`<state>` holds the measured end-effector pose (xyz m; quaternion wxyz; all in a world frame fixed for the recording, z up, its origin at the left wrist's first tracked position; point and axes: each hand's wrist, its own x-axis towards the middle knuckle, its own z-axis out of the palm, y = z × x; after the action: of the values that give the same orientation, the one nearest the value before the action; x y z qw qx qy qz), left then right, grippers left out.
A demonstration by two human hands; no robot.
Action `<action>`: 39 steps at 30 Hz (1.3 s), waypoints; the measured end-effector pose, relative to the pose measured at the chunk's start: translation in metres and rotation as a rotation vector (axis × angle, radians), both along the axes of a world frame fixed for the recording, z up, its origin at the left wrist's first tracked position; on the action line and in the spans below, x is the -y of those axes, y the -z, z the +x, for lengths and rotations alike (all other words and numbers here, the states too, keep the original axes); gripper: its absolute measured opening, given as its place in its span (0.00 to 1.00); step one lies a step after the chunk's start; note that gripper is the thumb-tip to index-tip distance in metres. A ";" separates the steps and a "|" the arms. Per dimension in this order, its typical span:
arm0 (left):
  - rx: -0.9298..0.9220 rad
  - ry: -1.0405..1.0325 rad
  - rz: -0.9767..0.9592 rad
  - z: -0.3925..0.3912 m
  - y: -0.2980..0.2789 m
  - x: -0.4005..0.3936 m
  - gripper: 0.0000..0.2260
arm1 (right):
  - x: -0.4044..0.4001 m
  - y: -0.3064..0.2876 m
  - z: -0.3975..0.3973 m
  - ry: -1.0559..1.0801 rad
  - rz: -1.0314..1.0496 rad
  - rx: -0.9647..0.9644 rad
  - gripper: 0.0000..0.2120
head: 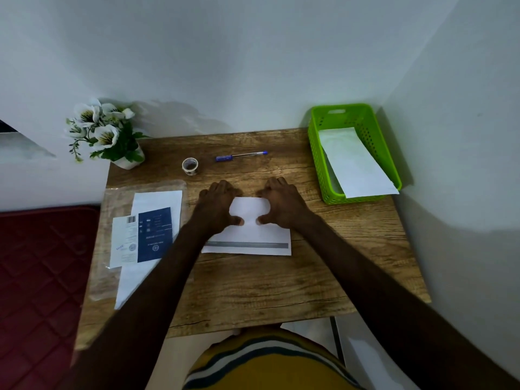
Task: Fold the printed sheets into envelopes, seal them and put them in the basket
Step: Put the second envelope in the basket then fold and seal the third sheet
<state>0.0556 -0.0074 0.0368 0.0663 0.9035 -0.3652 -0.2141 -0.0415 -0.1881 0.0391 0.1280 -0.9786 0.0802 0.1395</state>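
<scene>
While both press the folded sheet [247,220], left hand [216,205], right hand [281,204], fingers curled down.

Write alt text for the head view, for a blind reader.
Both hands, left hand and right hand, press a white sheet flat on a wooden table. A green basket at the far right holds a white envelope; tape roll and pen lie beyond.
</scene>
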 end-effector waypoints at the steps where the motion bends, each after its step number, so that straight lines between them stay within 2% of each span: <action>1: -0.007 -0.009 -0.012 0.000 0.000 0.000 0.33 | -0.001 0.000 0.001 -0.002 0.004 -0.003 0.36; 7: -0.026 -0.015 -0.025 0.003 0.001 0.001 0.33 | -0.001 -0.002 0.006 0.003 0.092 -0.005 0.35; 13: -0.069 0.011 0.053 0.013 -0.003 0.010 0.33 | -0.002 -0.010 0.020 -0.026 0.059 -0.086 0.34; 18: -0.046 -0.042 0.027 0.009 -0.003 0.010 0.34 | -0.006 -0.012 0.023 -0.015 0.073 -0.094 0.37; 21: 0.053 -0.078 0.003 -0.003 -0.004 0.006 0.35 | -0.010 -0.011 0.020 0.000 0.067 -0.051 0.36; 23: 0.150 -0.068 -0.008 -0.011 -0.007 0.003 0.34 | -0.012 -0.014 0.018 0.002 0.052 -0.012 0.31; 26: 0.298 0.015 0.005 -0.019 -0.009 -0.002 0.24 | -0.015 -0.019 0.013 -0.064 -0.037 0.057 0.17; 29: 0.368 0.084 -0.086 -0.030 -0.004 -0.013 0.15 | -0.020 -0.022 -0.001 -0.140 -0.121 0.143 0.13; 32: 0.340 0.083 -0.182 -0.045 0.005 -0.023 0.17 | -0.030 -0.017 -0.016 -0.176 -0.168 0.144 0.16; 37: 0.222 0.091 -0.178 -0.064 0.026 -0.038 0.29 | -0.042 0.003 -0.039 -0.175 -0.242 0.065 0.26; 39: 0.190 0.079 -0.184 -0.069 0.034 -0.041 0.32 | -0.045 0.010 -0.048 -0.146 -0.209 0.074 0.30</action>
<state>-0.0130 0.0338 0.0027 0.1056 0.8947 -0.4233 -0.0955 -0.0896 -0.1434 0.0290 0.0177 -0.9944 0.0179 0.1031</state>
